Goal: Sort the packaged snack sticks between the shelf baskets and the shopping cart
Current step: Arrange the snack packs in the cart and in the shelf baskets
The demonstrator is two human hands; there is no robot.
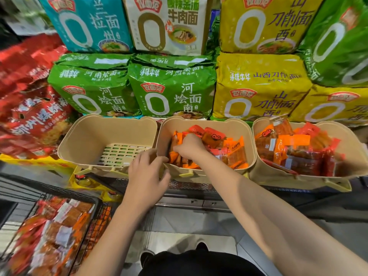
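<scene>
Right hand (189, 145) reaches into middle basket (247, 132), fingers curled down on glossy orange snack-stick packets (235, 152); left hand (146, 172) at same basket's near-left rim, fingers bent, grip unclear; left basket (83, 136) slotted-floor beige plastic; wire shopping cart (95, 220) holds more packets.

1. The right hand's (189, 145) fingertips are buried among the snack packs (217, 148), so their grip is unclear.
2. The shopping cart (53, 234), well below the left hand's fingers (153, 156), is blurred and edge-cropped.
</scene>
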